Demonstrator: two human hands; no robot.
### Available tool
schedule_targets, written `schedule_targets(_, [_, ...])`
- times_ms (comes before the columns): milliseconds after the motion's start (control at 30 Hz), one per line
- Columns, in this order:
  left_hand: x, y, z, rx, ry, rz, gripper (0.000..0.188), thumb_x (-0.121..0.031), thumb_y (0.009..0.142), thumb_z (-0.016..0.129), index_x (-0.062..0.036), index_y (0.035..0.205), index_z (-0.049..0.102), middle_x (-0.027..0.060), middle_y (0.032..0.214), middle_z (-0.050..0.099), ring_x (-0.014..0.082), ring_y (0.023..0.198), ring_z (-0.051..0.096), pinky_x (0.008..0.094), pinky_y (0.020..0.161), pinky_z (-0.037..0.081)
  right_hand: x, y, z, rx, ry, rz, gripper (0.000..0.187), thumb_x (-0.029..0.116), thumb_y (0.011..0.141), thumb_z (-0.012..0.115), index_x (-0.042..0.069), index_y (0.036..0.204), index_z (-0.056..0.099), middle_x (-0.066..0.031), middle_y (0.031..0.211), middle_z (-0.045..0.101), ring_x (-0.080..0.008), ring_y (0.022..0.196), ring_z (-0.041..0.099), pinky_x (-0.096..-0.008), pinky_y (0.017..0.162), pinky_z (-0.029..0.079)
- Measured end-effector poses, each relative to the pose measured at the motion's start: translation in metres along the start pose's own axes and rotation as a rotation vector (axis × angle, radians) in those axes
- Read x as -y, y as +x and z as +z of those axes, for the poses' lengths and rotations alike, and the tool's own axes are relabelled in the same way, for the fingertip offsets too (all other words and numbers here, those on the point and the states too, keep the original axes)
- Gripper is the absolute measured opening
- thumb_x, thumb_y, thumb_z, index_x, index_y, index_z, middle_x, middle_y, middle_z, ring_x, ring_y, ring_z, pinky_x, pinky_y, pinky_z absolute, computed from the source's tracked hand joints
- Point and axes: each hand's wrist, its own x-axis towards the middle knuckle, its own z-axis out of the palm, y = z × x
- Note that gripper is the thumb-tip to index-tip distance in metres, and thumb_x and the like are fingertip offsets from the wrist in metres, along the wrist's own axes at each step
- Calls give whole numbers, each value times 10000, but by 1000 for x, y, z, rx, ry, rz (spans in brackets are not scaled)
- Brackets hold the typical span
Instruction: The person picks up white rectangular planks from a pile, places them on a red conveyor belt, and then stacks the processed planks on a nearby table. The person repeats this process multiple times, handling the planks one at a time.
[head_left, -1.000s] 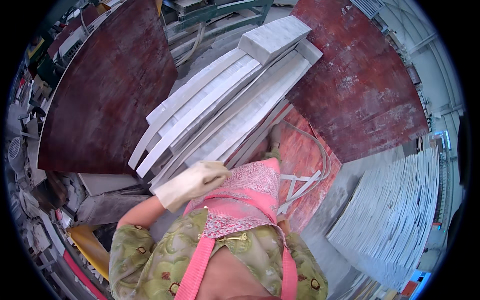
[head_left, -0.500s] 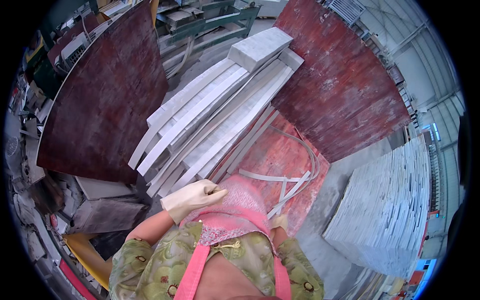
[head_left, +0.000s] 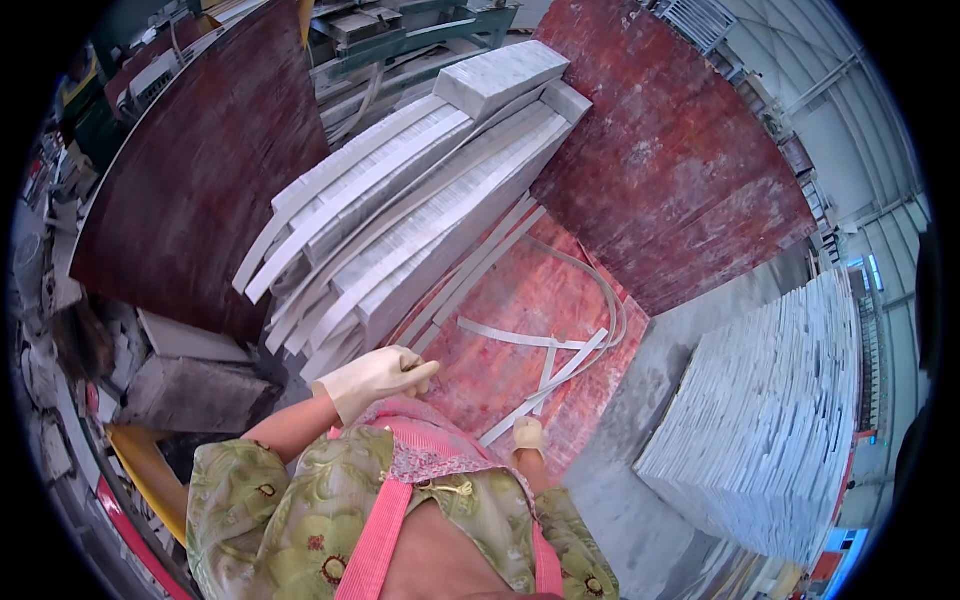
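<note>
My left hand (head_left: 380,378), in a cream glove, is held in front of my body with its fingers curled closed. Nothing shows in it. Just beyond it is the near end of a stack of long pale grey strips and blocks (head_left: 430,235). My right hand (head_left: 528,432), also gloved, hangs lower, over the edge of a red board (head_left: 490,375). Its fingers look curled, and their inner side is hidden. Close to that hand, several loose thin strips (head_left: 545,385) cross each other on the board, one of them bent in a curve.
Large dark red panels stand at the left (head_left: 200,190) and the far right (head_left: 670,150). A tall stack of thin white sheets (head_left: 760,420) is on the grey floor (head_left: 610,440) to the right. Stone blocks (head_left: 190,390) and a yellow frame (head_left: 145,475) lie at the left.
My view has shifted, so the stack sits further left and higher. My right hand has come out from beside my apron into fuller view. My left hand stays closed.
</note>
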Motion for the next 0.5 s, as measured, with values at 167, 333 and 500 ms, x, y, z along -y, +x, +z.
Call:
schedule_targets(167, [25, -7, 47, -148, 41, 24, 466, -416, 1021, 522, -21, 1006, 767, 109, 896, 759, 210, 860, 717, 331, 830, 535, -16, -4, -16, 142, 24, 75, 282, 223, 899, 572, 0, 858, 740, -193, 801, 718, -262, 823, 708, -455, 760, 532])
schedule_targets(333, [89, -39, 97, -398, -3, -66, 448, -376, 985, 515, 24, 1036, 709, 136, 912, 721, 222, 818, 675, 361, 803, 518, -86, 14, -9, 134, 91, 15, 303, 272, 897, 661, -6, 896, 779, -62, 764, 682, -160, 772, 614, -402, 713, 510])
schedule_targets(500, [190, -91, 153, -601, 53, -303, 441, -354, 945, 517, 62, 978, 659, 221, 842, 655, 329, 787, 646, 434, 752, 502, -147, 16, -3, 182, -35, -68, 315, 291, 900, 692, 4, 987, 786, -111, 898, 760, -206, 887, 699, -403, 800, 550])
